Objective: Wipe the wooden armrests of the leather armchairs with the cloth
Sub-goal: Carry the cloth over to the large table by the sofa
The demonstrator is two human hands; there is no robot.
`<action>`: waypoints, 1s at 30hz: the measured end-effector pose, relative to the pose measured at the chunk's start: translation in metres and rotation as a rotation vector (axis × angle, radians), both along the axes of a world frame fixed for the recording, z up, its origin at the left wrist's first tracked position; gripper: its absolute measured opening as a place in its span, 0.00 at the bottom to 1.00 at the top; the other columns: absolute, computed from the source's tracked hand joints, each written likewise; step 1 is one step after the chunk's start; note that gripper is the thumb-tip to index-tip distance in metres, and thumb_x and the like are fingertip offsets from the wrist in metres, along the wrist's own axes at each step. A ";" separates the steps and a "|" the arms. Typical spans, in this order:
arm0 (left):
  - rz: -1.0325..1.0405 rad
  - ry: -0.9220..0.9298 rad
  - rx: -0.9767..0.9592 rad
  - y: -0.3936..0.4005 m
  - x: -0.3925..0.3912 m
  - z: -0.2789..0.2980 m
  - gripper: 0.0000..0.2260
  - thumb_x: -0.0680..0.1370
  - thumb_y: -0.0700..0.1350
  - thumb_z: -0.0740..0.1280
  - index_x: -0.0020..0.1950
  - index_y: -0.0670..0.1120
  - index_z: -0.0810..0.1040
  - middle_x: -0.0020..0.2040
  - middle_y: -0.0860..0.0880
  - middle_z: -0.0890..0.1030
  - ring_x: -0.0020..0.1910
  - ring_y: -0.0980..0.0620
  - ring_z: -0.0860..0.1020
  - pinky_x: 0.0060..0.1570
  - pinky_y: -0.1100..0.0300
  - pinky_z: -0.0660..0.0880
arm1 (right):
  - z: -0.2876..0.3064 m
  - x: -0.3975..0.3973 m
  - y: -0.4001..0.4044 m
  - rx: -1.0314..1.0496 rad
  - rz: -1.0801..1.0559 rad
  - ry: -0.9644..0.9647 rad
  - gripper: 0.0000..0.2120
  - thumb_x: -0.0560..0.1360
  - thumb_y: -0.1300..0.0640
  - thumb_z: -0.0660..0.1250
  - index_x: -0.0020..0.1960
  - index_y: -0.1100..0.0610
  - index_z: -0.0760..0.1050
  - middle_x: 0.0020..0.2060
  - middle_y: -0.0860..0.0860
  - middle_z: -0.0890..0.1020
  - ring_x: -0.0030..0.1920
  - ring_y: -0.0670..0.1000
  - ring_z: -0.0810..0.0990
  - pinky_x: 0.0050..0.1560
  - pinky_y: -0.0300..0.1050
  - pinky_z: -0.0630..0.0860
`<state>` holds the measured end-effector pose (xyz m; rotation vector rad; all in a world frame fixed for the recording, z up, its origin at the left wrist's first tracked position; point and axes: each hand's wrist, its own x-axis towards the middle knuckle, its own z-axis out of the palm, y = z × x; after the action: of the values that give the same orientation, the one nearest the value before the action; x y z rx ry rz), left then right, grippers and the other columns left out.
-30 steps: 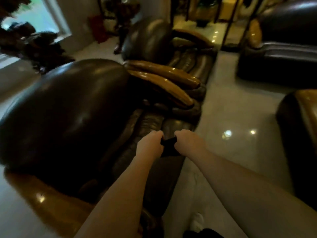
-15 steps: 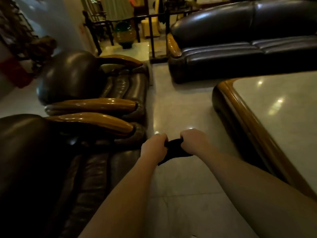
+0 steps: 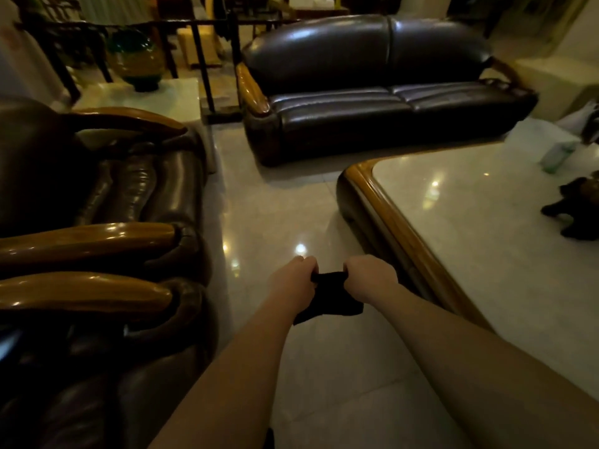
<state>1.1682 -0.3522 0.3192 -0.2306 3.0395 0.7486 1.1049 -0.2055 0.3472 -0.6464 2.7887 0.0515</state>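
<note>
- Lower centre: left hand (image 3: pixel 293 280) and right hand (image 3: pixel 369 278), fingers curled tight, pinch a dark cloth (image 3: pixel 330 296) between them above open floor (image 3: pixel 275 215).
- Left edge: two wooden armrests (image 3: pixel 87 291) side by side.
- Right: table (image 3: pixel 382 218) corner.
- Top: sofa (image 3: pixel 372 92).
- No legible writing.

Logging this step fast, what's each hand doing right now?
Left hand: closed, gripping one end of the dark cloth.
Right hand: closed, gripping the other end of the same cloth, held over the floor.

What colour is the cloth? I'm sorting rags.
Black, plain cloth, seen in the head view.
</note>
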 end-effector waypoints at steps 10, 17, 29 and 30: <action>-0.141 0.043 0.047 -0.107 -0.175 0.019 0.07 0.74 0.45 0.65 0.51 0.52 0.75 0.49 0.50 0.74 0.48 0.46 0.75 0.43 0.57 0.68 | 0.027 -0.132 -0.090 -0.055 -0.234 -0.002 0.05 0.76 0.57 0.63 0.48 0.55 0.77 0.38 0.51 0.76 0.38 0.53 0.75 0.37 0.47 0.70; -0.252 0.054 -0.068 -0.135 -0.287 0.013 0.06 0.75 0.44 0.64 0.51 0.52 0.76 0.50 0.50 0.74 0.43 0.50 0.72 0.41 0.58 0.68 | 0.030 -0.220 -0.120 -0.027 -0.297 -0.003 0.14 0.76 0.58 0.63 0.33 0.53 0.64 0.30 0.50 0.69 0.29 0.49 0.67 0.30 0.45 0.64; -0.462 0.027 -0.159 -0.106 -0.537 -0.011 0.03 0.73 0.46 0.67 0.47 0.53 0.77 0.42 0.54 0.73 0.38 0.54 0.71 0.38 0.61 0.69 | -0.011 -0.456 -0.084 -0.063 -0.451 -0.061 0.05 0.76 0.57 0.64 0.48 0.55 0.78 0.40 0.51 0.78 0.37 0.51 0.74 0.37 0.45 0.70; -0.476 0.037 -0.156 -0.103 -0.556 -0.011 0.03 0.73 0.46 0.68 0.46 0.53 0.76 0.41 0.54 0.72 0.37 0.54 0.70 0.37 0.61 0.68 | -0.010 -0.474 -0.081 -0.062 -0.453 -0.085 0.06 0.75 0.57 0.63 0.48 0.55 0.78 0.39 0.51 0.78 0.37 0.52 0.75 0.37 0.45 0.71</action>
<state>0.6123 -0.4555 0.3080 0.4957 2.9942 0.4838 0.6312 -0.2866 0.3377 -0.0167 2.7902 -0.1506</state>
